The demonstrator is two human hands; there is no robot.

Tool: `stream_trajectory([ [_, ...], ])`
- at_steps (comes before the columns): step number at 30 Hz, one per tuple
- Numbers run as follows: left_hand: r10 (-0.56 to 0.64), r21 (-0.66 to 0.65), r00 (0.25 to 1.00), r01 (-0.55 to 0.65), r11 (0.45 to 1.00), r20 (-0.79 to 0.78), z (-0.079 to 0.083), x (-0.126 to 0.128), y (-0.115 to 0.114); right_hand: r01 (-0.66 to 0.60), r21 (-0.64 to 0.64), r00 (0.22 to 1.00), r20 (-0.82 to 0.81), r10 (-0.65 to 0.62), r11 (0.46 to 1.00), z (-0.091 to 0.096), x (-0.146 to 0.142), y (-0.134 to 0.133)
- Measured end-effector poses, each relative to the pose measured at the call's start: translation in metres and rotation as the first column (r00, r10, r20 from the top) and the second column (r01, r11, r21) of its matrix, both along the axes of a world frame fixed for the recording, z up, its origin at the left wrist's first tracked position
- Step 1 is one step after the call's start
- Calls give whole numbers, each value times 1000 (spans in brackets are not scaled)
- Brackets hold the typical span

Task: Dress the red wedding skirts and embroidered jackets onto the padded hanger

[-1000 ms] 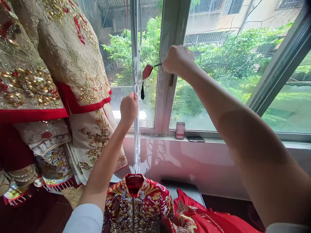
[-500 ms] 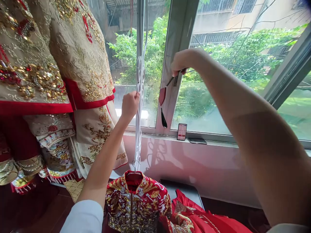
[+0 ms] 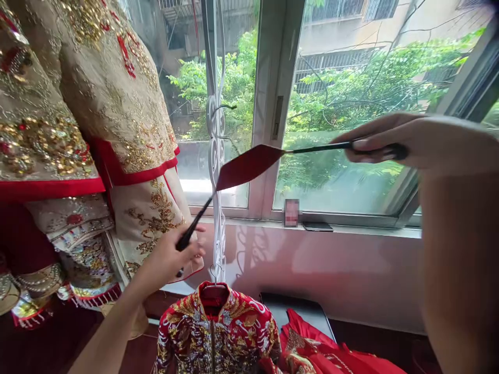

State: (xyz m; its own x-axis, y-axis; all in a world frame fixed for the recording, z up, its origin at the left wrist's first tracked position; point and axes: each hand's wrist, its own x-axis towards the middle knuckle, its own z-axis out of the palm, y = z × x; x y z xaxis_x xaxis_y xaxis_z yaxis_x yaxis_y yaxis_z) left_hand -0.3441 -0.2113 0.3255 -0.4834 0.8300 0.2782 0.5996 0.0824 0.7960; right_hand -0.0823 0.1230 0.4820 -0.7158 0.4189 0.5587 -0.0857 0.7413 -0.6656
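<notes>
My right hand (image 3: 393, 143) is closed on one black end of a thin rod-like thing with a flat dark red middle (image 3: 249, 165). My left hand (image 3: 175, 255) is lower, closed on its other black end. The thing stretches slantwise between them in front of the window. Behind it hangs a white ornamental metal strip (image 3: 215, 130) with hooks. From the strip's lowest hook hangs a red jacket with gold embroidery (image 3: 218, 330), just below my left hand.
Beige and gold embroidered garments with red trim (image 3: 97, 104) hang at the left. On the windowsill (image 3: 351, 228) a small phone (image 3: 290, 212) stands upright beside a flat dark one (image 3: 315, 226). More red cloth (image 3: 331, 353) and a dark box (image 3: 300, 307) lie below.
My left hand let go of the white strip, dropped down and took the black lower end. My right hand swung right and lower, so the red piece now stretches out between both hands.
</notes>
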Motion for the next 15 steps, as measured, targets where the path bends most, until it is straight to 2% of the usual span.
stream_trajectory([
  [2,139,23,990,-139,990,18,5,-7,-20,-117,-166,982,126,138,979,-11,-30,-11],
  [3,202,46,979,-202,978,-5,10,-13,-28,-173,-241,966,146,212,955,-15,-45,-15],
  [5,315,72,947,-310,948,-70,20,-27,-41,-231,-312,951,125,281,922,-21,-72,-22],
  [7,408,62,902,-404,913,-142,28,-43,-52,-266,-342,936,134,327,901,-26,-97,-27],
  [11,592,72,753,-599,798,-287,37,-71,-65,-293,-351,918,157,364,889,-36,-131,-35],
  [13,641,118,689,-645,755,-338,40,-81,-65,-310,-340,923,115,367,888,-42,-138,-36],
  [15,660,164,653,-653,739,-373,44,-86,-61,-325,-322,929,69,364,889,-47,-140,-34],
])
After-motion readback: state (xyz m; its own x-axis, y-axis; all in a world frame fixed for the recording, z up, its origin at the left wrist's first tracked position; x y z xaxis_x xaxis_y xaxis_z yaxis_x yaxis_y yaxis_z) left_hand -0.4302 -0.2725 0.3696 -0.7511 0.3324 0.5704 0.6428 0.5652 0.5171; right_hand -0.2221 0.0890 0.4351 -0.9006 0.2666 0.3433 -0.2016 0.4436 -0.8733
